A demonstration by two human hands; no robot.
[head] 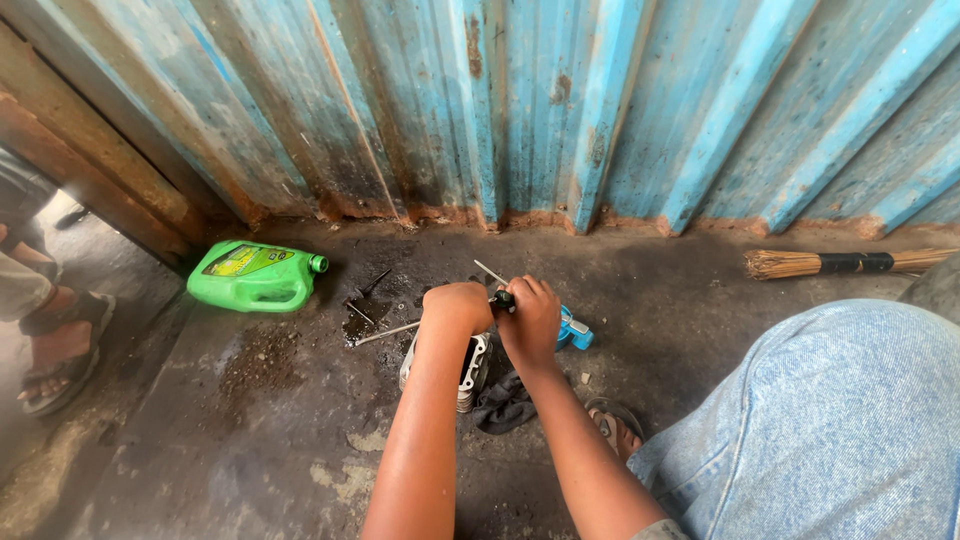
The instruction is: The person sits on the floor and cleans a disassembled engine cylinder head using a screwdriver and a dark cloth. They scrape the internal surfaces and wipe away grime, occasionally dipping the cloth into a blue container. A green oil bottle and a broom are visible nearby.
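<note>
**Q:** Hands first — placed where, doing what?

**A:** Low in the middle of the head view, over a stained concrete floor (250,440). Left hand (458,308) curled into a closed fist, knuckles up, pressed on top of a finned grey metal engine part (470,372) standing on the floor. Whatever sits inside that fist stays hidden, so no telling what it grips. Right hand (532,325) just beside the left, nearly touching, fingers wrapped shut around a dark-handled tool (502,298). Thin metal shaft pointing up and away to the left, toward the wall.

**Q:** And around the engine part?

**A:** Dark rag (503,405) bunched on the floor against its right side, under the right forearm. Small blue object (575,331) peeking out just beyond the right hand, partly covered. Long thin metal rod (385,334) lying flat to the left of the part, next to a dark oily patch. Smaller dark tool bits just beyond that patch, too small to identify.

**Q:** Farther out?

**A:** Bright green plastic jug (256,274) lying on its side, well apart to the left, near the foot of a rusted blue corrugated metal wall (560,110). Straw broom (850,263) lying along the wall base at far right. Knee in faded blue denim (830,420) filling the lower right corner, with a sandalled foot (612,424) beside it. Another person's sandalled foot (55,345) at the far left edge.
</note>
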